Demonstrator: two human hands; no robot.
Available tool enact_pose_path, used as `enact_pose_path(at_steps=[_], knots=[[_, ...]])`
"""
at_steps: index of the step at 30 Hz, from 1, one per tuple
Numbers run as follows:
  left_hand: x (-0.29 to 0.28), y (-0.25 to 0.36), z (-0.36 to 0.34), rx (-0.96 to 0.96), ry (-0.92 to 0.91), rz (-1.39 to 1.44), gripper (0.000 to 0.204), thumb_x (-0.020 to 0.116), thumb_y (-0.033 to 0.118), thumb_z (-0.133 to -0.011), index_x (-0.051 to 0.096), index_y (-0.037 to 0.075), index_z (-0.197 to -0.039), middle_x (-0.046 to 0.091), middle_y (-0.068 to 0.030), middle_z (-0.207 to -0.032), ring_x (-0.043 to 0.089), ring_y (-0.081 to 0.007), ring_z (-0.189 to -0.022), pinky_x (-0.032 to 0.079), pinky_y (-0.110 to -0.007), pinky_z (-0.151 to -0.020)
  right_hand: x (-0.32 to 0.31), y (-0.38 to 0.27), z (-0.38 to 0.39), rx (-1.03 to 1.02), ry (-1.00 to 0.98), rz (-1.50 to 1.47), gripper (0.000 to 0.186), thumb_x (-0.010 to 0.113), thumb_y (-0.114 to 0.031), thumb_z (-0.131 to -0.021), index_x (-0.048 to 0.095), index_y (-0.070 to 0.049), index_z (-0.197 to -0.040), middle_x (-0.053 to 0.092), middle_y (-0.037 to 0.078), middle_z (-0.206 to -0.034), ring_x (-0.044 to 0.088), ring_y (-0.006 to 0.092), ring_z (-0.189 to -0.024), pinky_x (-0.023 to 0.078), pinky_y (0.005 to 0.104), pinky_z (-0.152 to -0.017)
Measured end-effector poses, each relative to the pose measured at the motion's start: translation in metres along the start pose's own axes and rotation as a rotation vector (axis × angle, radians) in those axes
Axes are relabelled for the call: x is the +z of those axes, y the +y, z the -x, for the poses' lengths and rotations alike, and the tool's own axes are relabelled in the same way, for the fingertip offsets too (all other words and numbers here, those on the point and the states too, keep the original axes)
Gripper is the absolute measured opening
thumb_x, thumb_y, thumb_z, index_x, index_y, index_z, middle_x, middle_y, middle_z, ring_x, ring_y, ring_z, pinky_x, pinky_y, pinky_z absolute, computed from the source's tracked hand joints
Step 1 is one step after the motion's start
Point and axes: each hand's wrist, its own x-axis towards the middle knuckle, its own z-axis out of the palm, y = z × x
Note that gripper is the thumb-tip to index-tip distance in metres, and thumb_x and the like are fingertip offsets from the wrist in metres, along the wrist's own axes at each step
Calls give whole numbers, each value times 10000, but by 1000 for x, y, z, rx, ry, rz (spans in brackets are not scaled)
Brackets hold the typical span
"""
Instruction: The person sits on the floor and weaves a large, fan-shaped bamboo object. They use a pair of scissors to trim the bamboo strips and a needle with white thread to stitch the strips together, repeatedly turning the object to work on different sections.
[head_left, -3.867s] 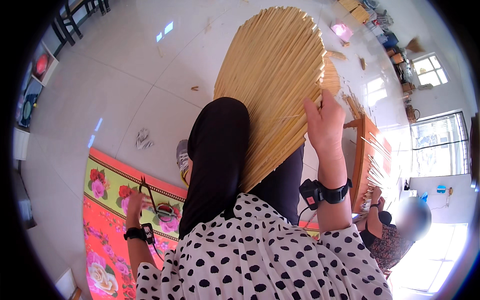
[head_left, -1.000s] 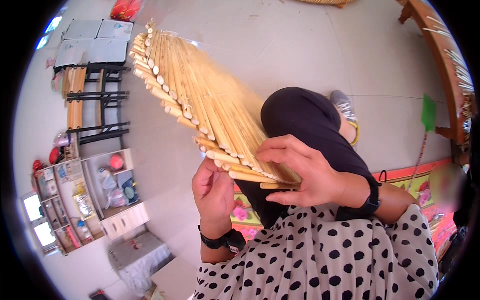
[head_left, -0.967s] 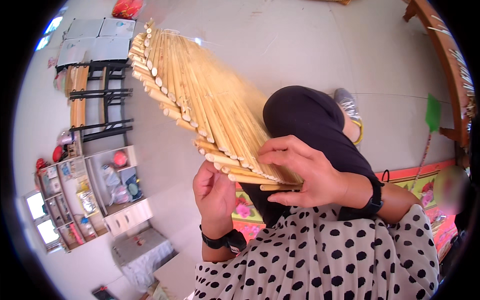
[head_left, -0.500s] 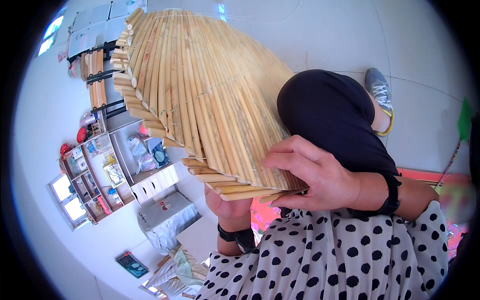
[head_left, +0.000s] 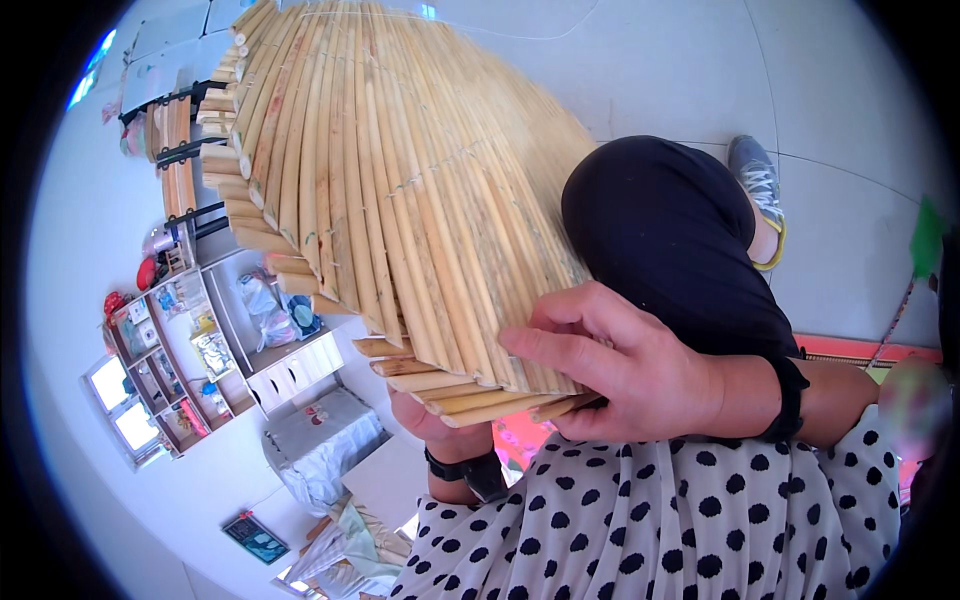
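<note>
A large mat of pale reed stalks (head_left: 400, 180), laid side by side and bound with thin thread, curves over my lap. At its near right edge my right hand (head_left: 630, 365) is closed, the thumb below the edge and the fingers on top of the stalks. Below the near left edge comes my left hand (head_left: 425, 415); the mat hides its fingers, so its grip does not show. The stalk ends stick out unevenly along the mat's left side. Each wrist wears a black band.
My dark-trousered knee (head_left: 660, 220) is raised beside the mat's right side, a grey shoe (head_left: 755, 175) beyond it on the tiled floor (head_left: 670, 80). At left are shelves (head_left: 180, 350) with assorted goods and a covered box (head_left: 325, 440). A green plastic piece (head_left: 928, 240) shows at far right.
The mat has shifted slightly left, and its near edge sits a little lower. My right hand has moved slightly down with the edge, and my left hand slightly left.
</note>
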Motion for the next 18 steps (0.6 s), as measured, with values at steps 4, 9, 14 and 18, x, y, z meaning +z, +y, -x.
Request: enact_pose_path(at_steps=[4,9,14,18], knots=[[-19,4,4,11,-25,52,575,362,389,-1028,330,52,-1493,452,-188,-1460,491,-357,-1305,382,-532,-1113,7,-5,-3,-13,-26,44,651,786,-34,-664,558,10,-1271,503,157,-1125,584,316,-1002,526,353,-852],[-25,0,-4,-5,99,80,557,447,280,-1012,314,35,-1493,450,-209,-1455,491,-362,-1309,406,-539,-1095,18,-12,-6,-9,-2,189,667,808,-94,-673,541,26,-1273,510,172,-1129,579,332,-1002,519,361,-859],[2,-4,-14,-28,145,170,478,560,175,-970,427,19,-1402,568,-195,-1328,577,-349,-1211,453,-522,-1058,27,-26,-10,-41,125,355,654,826,-197,-713,530,62,-1235,518,191,-1105,583,343,-965,527,373,-807],[44,-11,-33,-29,-38,128,152,558,164,-982,526,19,-1016,632,-132,-1028,620,-228,-916,516,-383,-865,22,-33,-9,-22,173,514,627,813,-171,-733,510,97,-1212,548,218,-1083,595,351,-937,538,383,-766]])
